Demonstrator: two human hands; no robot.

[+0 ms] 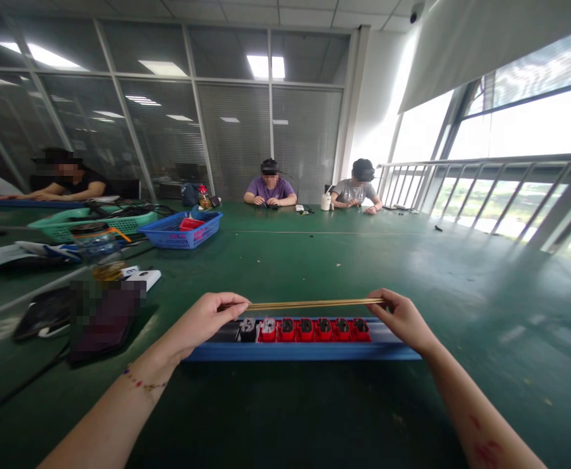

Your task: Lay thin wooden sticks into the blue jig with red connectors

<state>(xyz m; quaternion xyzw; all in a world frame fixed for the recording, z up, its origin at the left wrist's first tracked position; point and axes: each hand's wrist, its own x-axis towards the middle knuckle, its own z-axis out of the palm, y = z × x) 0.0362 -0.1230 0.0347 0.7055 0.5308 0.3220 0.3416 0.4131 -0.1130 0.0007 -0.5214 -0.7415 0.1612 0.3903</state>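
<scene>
Between pinching left hand (211, 318) and right hand (402, 314) run slender golden rods (309, 304).

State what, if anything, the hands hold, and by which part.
Thin golden rods: the left hand pinches their left ends, the right hand their right ends.
</scene>
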